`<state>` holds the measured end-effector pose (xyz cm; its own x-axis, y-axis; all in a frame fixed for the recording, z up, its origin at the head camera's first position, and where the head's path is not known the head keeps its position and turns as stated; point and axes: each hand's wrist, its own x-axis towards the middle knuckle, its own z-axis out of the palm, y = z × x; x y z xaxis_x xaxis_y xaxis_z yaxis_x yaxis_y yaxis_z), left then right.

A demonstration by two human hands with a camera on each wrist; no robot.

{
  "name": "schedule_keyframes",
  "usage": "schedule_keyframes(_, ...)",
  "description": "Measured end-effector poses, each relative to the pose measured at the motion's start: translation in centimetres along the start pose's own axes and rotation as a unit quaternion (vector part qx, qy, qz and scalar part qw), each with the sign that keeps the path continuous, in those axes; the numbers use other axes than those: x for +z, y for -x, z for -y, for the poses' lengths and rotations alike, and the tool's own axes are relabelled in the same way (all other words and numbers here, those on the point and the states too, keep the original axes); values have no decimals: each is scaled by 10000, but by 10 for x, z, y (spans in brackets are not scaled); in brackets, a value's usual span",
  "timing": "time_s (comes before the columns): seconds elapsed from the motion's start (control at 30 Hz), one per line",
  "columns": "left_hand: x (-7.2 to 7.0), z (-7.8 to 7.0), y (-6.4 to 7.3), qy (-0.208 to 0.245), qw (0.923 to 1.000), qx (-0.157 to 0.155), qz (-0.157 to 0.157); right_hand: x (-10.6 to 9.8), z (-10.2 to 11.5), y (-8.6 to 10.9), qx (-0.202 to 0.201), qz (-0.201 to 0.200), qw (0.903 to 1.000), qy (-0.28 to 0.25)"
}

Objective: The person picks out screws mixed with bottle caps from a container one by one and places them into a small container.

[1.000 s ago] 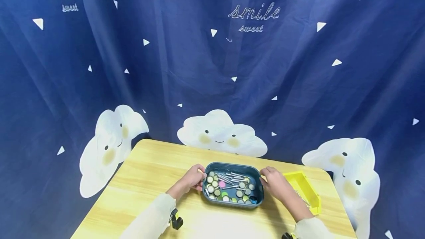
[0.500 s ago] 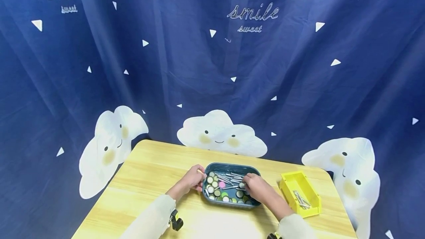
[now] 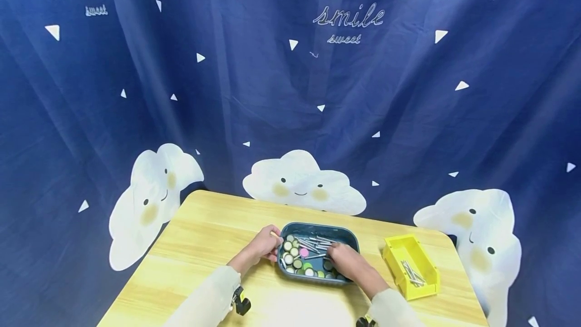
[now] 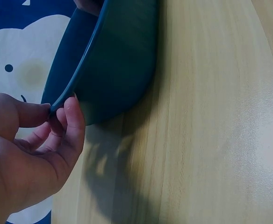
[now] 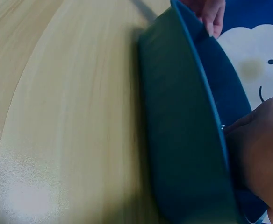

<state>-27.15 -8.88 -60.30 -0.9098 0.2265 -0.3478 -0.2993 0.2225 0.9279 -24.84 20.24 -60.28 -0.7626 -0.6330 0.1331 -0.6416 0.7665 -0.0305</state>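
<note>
A dark teal basin (image 3: 317,279) stands on the table, holding long silver screws (image 3: 308,245) and several round cap-like discs (image 3: 290,250), mostly pale and green with one pink. My left hand (image 3: 265,243) pinches the basin's left rim between thumb and fingers, as the left wrist view shows closely. My right hand (image 3: 347,261) reaches down inside the basin at its right half, beside the screws. Its fingertips are hidden by the hand itself and, in the right wrist view, by the basin wall, so what they touch cannot be seen.
To the right of the basin is a yellow bin (image 3: 431,286) with a few silver screws (image 3: 413,274) inside. All stands on a light wooden table (image 3: 218,216), backed by a blue curtain (image 3: 272,90) with cloud prints.
My right hand has left the basin's right rim and moved leftward into the basin, over its contents. The yellow bin has come into fuller view. My left hand has stayed at the rim.
</note>
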Motion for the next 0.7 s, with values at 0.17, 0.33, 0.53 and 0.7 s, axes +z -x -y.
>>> schedule_keyframes(0.17,0,0,-1,29,10000,9,23,3,2,0,61,89,9997,202)
schedule_keyframes(0.33,-1,0,-1,8,10000,18,3,7,2,-3,-15,38,9992,398)
schedule_keyframes(0.53,-1,0,0,-6,10000,18,-6,17,4,-8,-116,21,9966,814)
schedule_keyframes(0.7,-1,0,0,28,10000,31,32,15,6,-10,1,141,9963,845)
